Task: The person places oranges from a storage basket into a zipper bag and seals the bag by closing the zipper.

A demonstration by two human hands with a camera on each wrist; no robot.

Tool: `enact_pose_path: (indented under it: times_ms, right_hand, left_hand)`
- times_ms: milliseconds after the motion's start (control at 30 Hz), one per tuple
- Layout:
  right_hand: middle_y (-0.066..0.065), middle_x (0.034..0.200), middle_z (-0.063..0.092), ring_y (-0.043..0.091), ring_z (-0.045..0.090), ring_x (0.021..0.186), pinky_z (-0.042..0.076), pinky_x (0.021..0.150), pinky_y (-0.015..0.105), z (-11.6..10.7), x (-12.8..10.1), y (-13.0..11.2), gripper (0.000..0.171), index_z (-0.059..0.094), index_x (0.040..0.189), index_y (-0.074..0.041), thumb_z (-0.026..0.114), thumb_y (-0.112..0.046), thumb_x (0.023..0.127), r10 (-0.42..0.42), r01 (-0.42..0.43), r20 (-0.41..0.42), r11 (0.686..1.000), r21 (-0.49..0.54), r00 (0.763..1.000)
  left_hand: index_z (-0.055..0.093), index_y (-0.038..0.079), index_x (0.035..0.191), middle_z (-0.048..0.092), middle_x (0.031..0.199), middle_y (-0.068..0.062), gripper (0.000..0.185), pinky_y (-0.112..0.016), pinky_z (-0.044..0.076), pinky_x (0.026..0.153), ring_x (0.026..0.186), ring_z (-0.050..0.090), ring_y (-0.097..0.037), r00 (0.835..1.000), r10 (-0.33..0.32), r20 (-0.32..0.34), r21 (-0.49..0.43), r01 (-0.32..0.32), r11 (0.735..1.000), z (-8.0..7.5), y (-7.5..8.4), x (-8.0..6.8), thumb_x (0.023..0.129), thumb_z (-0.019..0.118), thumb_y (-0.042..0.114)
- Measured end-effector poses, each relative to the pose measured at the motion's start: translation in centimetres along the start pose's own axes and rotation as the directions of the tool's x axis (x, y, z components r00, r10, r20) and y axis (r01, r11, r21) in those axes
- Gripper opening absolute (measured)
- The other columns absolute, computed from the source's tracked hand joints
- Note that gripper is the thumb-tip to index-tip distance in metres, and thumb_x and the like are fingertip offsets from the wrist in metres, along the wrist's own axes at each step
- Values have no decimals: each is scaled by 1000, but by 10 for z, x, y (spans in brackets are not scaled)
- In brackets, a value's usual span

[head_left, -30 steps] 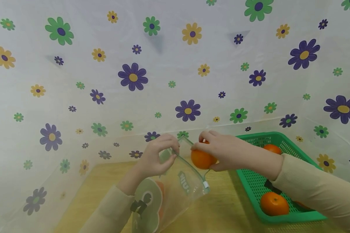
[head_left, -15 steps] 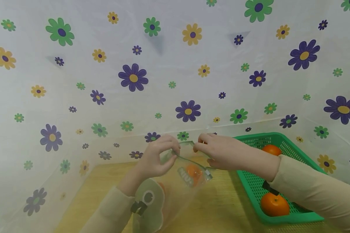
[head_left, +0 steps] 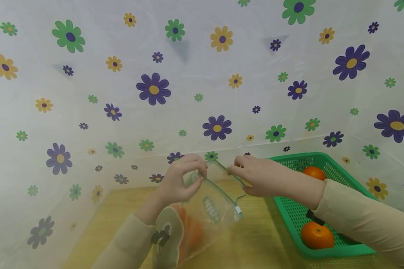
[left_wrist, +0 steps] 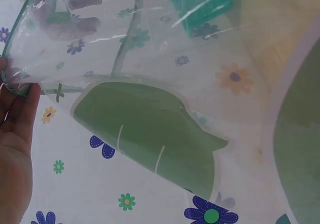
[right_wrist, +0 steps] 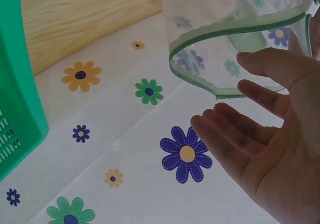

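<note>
My left hand (head_left: 185,181) pinches the green-edged rim of a clear zip bag (head_left: 210,203) with a white slider (head_left: 238,209) and a green cartoon print (left_wrist: 145,129). The bag's mouth gapes toward the right. Low in it, partly hidden by the print, lies an orange (head_left: 193,231), blurred through the plastic. Beside the mouth is my right hand (head_left: 262,175), holding nothing; its fingers are spread and loosely bent in the right wrist view, close to the green bag rim (right_wrist: 215,34).
A green perforated basket (head_left: 287,220) stands at the right under my right forearm. Inside it are an orange (head_left: 317,235) near the front and another orange (head_left: 314,172) at the back. A flower-print sheet (head_left: 188,74) rises behind the wooden table (head_left: 121,213).
My right hand has let go of an orange at the bag's mouth. The orange has dropped down inside to the bag's lower part. My left hand has kept its grip on the rim.
</note>
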State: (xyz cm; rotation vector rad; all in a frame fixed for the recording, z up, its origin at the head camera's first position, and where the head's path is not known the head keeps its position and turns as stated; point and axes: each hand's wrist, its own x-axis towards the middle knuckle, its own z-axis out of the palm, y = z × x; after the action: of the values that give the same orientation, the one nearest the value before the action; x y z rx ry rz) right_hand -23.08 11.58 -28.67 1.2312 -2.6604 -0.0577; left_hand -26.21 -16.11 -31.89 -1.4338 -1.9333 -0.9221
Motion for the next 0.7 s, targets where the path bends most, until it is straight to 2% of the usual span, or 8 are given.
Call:
enact_pose_path:
  times_ms: [333,700]
  right_hand:
    - [8,118,64,19,62,99,62,78,28,7,-4,5,54,60,137,-16,85,-20,89,54,-53,49,998,-14,997]
    - [8,120,64,21,61,100,61,76,28,8,-10,10,49,60,134,-16,83,-15,90,60,-60,80,998,4,995]
  left_hand:
    - [67,10,87,72,93,-6,20,-34,57,95,97,66,-23,1000,-2,-2,9,2,1000,0,-1,-2,79,69,-8]
    - [67,9,88,70,92,-5,20,-33,57,94,96,65,-21,1000,-7,2,-11,7,1000,0,-1,-3,80,68,-10]
